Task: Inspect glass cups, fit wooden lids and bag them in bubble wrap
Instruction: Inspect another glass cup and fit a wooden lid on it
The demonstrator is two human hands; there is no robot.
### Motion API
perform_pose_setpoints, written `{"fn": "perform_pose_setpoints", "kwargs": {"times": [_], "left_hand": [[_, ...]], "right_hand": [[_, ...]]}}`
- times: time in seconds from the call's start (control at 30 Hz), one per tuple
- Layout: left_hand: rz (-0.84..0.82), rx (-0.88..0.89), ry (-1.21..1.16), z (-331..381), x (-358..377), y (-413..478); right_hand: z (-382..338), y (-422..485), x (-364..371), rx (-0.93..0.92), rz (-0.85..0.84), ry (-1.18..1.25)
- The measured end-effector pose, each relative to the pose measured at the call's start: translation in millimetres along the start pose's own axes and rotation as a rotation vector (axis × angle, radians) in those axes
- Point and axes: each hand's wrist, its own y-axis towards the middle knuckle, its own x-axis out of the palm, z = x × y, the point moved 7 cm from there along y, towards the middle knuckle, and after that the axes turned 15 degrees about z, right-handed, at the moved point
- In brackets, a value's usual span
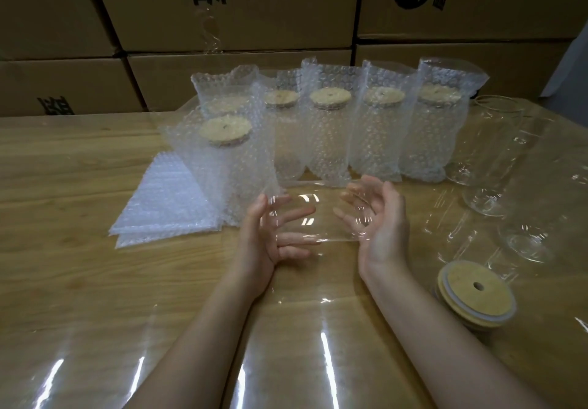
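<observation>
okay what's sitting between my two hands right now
In the head view, a clear glass cup lies sideways between the left hand and the right hand, with no lid on it.

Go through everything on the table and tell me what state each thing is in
Glass cup: sideways, held between both hands, no lid.
Left hand: holding cup.
Right hand: holding cup.
Bagged cups: upright, lidded.
Bubble wrap bags: flat, stacked.
Wooden lids: stacked, unused.
Bare cups: unlidded.
</observation>
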Motion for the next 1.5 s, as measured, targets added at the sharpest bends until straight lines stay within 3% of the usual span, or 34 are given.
{"fn": "perform_pose_setpoints", "kwargs": {"times": [0.13, 0.27, 0.37, 0.57, 0.67, 0.8, 1.0, 1.17, 1.37, 1.5], "left_hand": [[-0.116, -0.099, -0.043, -4, 5, -6], [-0.260, -0.059, -0.087, -1, 16, -13], [-0.270, -0.002, -0.069, 0, 27, -14], [-0.196, 0.449, 0.163, -6, 39, -32], [-0.071, 0.644, 0.320, -2, 35, -38], [0.011, 0.767, 0.396, 12, 27, -38], [-0.099, 1.109, 0.812, 25, 42, -53], [-0.185, 1.365, 0.994, 29, 59, -68], [-0.099, 1.365, 1.101, 28, 64, -72], [0.042, 1.132, 1.003, 35, 52, -60]], "right_hand": [[-8, 2, -1, -0.017, 0.023, 0.060], [-7, 6, -10, 0.082, 0.130, 0.204], [-3, 6, -17, 0.169, 0.176, 0.285], [15, 0, -13, 0.341, 0.147, 0.343], [23, -4, -6, 0.366, 0.065, 0.304], [27, -11, 7, 0.332, -0.062, 0.203], [28, -19, 18, 0.274, -0.132, 0.127], [21, -23, 19, 0.230, -0.155, 0.136], [7, -36, 29, 0.044, -0.253, 0.025], [1, -48, 30, -0.175, -0.327, -0.122]]}}
